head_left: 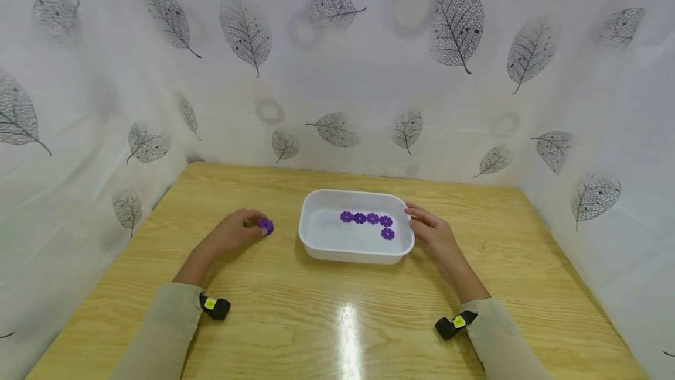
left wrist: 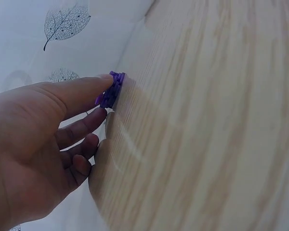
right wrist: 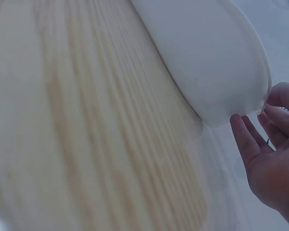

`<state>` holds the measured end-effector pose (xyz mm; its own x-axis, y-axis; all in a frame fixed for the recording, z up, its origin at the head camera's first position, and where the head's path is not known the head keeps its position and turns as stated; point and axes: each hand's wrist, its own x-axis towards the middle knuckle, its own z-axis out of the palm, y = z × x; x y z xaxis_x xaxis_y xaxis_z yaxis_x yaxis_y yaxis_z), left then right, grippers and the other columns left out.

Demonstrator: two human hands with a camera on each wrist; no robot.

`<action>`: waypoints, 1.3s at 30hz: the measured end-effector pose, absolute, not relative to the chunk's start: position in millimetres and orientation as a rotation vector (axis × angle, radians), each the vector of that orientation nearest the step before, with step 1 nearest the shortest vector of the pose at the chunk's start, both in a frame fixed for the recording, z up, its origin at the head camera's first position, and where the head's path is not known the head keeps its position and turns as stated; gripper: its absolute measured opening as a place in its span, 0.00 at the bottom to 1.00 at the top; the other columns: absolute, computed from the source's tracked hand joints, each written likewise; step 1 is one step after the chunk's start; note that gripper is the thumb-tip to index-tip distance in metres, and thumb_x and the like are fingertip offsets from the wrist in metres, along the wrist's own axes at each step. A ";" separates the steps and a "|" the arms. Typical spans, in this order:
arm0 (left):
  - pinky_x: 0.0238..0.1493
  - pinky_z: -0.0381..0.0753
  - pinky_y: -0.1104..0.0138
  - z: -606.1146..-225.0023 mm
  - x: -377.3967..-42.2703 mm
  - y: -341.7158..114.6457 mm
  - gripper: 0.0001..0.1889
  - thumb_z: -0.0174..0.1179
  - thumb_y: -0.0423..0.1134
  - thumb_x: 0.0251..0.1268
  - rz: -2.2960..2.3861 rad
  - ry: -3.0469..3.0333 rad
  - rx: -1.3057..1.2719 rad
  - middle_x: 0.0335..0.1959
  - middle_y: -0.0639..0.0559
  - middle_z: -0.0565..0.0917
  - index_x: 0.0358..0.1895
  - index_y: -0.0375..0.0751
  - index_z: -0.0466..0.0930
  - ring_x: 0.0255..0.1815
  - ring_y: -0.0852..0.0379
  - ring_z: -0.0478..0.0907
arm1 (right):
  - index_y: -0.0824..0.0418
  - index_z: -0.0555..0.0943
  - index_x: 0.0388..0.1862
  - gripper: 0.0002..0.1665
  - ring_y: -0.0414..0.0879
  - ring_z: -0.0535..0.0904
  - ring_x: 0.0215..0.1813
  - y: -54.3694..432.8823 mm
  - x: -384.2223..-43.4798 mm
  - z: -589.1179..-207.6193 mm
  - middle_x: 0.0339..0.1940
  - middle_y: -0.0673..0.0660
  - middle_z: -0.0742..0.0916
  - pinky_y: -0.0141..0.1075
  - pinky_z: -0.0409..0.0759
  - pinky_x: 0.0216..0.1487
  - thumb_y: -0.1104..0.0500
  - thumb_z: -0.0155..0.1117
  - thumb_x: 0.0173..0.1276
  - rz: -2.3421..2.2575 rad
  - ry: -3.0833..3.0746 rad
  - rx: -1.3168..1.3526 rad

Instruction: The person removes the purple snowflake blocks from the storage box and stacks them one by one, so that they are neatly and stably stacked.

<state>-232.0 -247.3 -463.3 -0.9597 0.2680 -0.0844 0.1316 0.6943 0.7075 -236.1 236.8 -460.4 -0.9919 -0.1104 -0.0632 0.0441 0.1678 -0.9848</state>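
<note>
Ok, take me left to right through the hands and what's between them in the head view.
Left hand → the purple flower-shaped item it pinches → white tray → right hand at the tray's right end.

Purple pieces (head_left: 372, 218); white tray (head_left: 332, 240); yellowish wood-grained table (head_left: 274, 310); white curtain (head_left: 364, 84), grey leaf pattern

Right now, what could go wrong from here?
1. Slip: the left hand seems to hold several purple pieces by the fingertips; one might slide out.
2. Tray shift: the right hand touches the white tray at its right end; a bump could nudge it.
3. Spoiled layout: five purple flower pieces lie in an L; a tray jolt could scatter them if loose.
</note>
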 end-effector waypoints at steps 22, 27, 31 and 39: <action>0.63 0.74 0.44 -456.9 -228.6 -249.0 0.27 0.60 0.48 0.73 1.140 2.691 0.311 0.62 0.37 0.79 0.67 0.34 0.73 0.61 0.40 0.76 | 0.60 0.76 0.69 0.25 0.46 0.64 0.78 234.5 -234.4 -456.8 0.79 0.46 0.69 0.25 0.79 0.57 0.55 0.60 0.76 -1.963 2.295 -0.060; 0.59 0.77 0.47 -454.8 -229.7 -249.4 0.27 0.59 0.49 0.74 1.144 2.710 0.318 0.59 0.38 0.80 0.67 0.35 0.73 0.58 0.42 0.78 | 0.59 0.76 0.68 0.25 0.46 0.64 0.78 234.2 -234.9 -457.2 0.79 0.46 0.69 0.26 0.79 0.57 0.55 0.60 0.76 -1.966 2.288 -0.055; 0.55 0.79 0.50 -451.7 -232.2 -248.8 0.28 0.57 0.50 0.75 1.173 2.708 0.314 0.62 0.37 0.78 0.69 0.37 0.71 0.57 0.42 0.77 | 0.60 0.76 0.68 0.24 0.46 0.64 0.78 235.1 -236.0 -458.5 0.79 0.47 0.69 0.26 0.79 0.57 0.55 0.60 0.76 -1.965 2.289 -0.064; 0.53 0.79 0.52 -429.0 -246.4 -226.3 0.28 0.58 0.53 0.74 1.219 2.720 0.358 0.63 0.39 0.78 0.70 0.42 0.72 0.58 0.42 0.75 | 0.61 0.76 0.69 0.25 0.47 0.63 0.79 235.9 -236.7 -459.3 0.79 0.47 0.69 0.24 0.79 0.57 0.57 0.59 0.76 -1.966 2.291 -0.047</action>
<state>-246.4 -226.3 -429.0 -0.9619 0.2717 -0.0298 0.1586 0.6434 0.7489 -236.7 235.9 -459.3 -0.9920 -0.1034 -0.0724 0.0559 0.1548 -0.9864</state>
